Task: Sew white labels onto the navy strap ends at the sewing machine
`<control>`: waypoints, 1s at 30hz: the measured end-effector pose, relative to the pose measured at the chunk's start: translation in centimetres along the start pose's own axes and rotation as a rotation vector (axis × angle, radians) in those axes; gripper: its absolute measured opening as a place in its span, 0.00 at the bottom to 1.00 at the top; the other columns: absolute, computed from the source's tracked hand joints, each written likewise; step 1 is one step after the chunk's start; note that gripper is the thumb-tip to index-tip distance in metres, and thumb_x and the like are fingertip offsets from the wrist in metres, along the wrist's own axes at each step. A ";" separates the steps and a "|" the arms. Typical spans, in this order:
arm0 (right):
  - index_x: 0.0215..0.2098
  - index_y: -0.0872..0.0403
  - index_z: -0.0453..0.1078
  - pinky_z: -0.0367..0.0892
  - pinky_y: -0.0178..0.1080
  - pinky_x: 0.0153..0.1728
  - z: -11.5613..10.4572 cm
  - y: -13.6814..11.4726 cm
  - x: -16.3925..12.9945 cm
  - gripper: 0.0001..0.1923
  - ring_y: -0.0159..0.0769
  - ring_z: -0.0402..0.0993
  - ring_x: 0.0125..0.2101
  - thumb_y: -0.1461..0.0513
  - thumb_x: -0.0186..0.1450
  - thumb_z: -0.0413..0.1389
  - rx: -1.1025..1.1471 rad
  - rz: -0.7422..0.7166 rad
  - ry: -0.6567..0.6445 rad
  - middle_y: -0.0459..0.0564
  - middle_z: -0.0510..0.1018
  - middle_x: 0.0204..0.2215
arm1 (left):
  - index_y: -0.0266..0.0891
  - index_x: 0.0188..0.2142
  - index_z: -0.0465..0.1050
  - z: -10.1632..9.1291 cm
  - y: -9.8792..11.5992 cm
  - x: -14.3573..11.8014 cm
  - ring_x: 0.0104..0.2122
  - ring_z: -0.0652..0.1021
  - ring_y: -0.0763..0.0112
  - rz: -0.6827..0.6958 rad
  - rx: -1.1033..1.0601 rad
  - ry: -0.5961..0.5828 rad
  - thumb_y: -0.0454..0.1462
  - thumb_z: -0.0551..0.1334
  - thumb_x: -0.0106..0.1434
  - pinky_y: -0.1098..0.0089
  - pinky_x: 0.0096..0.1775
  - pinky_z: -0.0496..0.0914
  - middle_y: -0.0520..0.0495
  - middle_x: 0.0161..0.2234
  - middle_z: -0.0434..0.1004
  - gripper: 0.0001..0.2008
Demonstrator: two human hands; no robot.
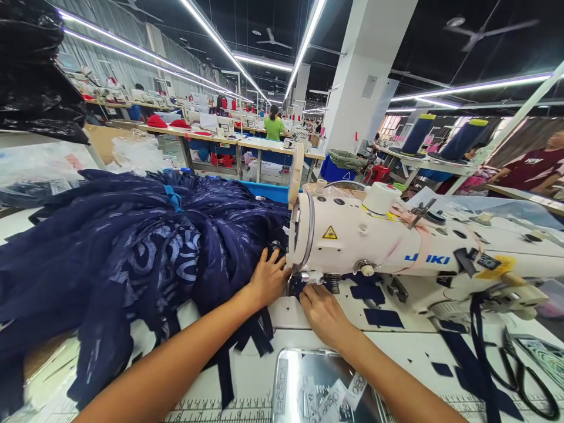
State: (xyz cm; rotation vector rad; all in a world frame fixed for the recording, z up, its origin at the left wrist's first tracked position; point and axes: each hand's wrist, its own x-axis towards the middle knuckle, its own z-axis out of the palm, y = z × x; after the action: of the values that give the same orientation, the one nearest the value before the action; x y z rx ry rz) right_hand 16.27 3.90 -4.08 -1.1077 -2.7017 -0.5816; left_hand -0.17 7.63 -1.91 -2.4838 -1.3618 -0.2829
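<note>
I'm reading blue "JUKI" on the sewing machine (396, 247); a yellow warning triangle (329, 233) is sitting on its head. Label strips (335, 396) are too blurred.

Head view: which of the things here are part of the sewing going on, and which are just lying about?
In use:
- left hand on the navy fabric
- right hand flat under the sewing machine head
- thread cone on the machine

Lying about:
- scissors at the right edge
- navy scraps on the table
- metal tray of labels
- black bags at the upper left
</note>
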 end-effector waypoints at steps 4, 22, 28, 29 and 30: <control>0.29 0.61 0.70 0.65 0.39 0.31 -0.1 -0.2 0.3 0.06 0.39 0.67 0.30 0.73 0.55 0.53 0.003 0.022 0.003 0.54 0.71 0.28 | 0.37 0.35 0.72 0.1 0.0 0.1 0.47 0.67 0.53 0.004 -0.010 0.027 0.33 0.57 0.55 0.48 0.50 0.55 0.42 0.41 0.73 0.09; 0.31 0.59 0.71 0.61 0.39 0.33 -0.4 3.6 -1.0 0.06 0.40 0.69 0.29 0.65 0.58 0.53 0.066 0.075 0.090 0.53 0.74 0.25 | 0.35 0.38 0.72 -4.1 -4.6 -7.5 0.36 0.71 0.65 0.087 0.160 0.369 0.25 0.47 0.59 0.65 0.37 0.64 0.40 0.40 0.73 0.17; 0.30 0.59 0.71 0.61 0.39 0.34 -1.2 3.7 -0.6 0.08 0.40 0.68 0.31 0.63 0.60 0.51 0.075 0.096 -0.031 0.54 0.73 0.25 | 0.38 0.36 0.71 -4.1 -1.7 -7.0 0.37 0.69 0.65 0.385 0.161 -0.006 0.29 0.53 0.59 0.65 0.36 0.61 0.42 0.44 0.71 0.10; 0.31 0.59 0.71 0.61 0.40 0.35 -1.5 3.9 -0.7 0.09 0.40 0.68 0.31 0.63 0.60 0.51 0.085 0.091 -0.059 0.55 0.73 0.26 | 0.37 0.33 0.72 -4.3 -1.2 -7.0 0.36 0.69 0.65 0.410 0.154 -0.031 0.30 0.54 0.59 0.65 0.36 0.61 0.43 0.41 0.72 0.08; 0.32 0.59 0.71 0.61 0.40 0.36 -1.7 4.0 -0.8 0.09 0.40 0.68 0.32 0.63 0.60 0.51 0.099 0.084 -0.076 0.55 0.73 0.28 | 0.37 0.30 0.72 -4.6 -0.8 -7.0 0.35 0.69 0.65 0.416 0.146 -0.034 0.29 0.54 0.58 0.65 0.36 0.60 0.44 0.38 0.73 0.08</control>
State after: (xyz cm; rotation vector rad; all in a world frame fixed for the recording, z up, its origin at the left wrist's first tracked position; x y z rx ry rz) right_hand 19.70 5.25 -1.59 -1.2334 -2.6985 -0.3960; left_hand -4.73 0.90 0.36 -2.5769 -0.8122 -0.0465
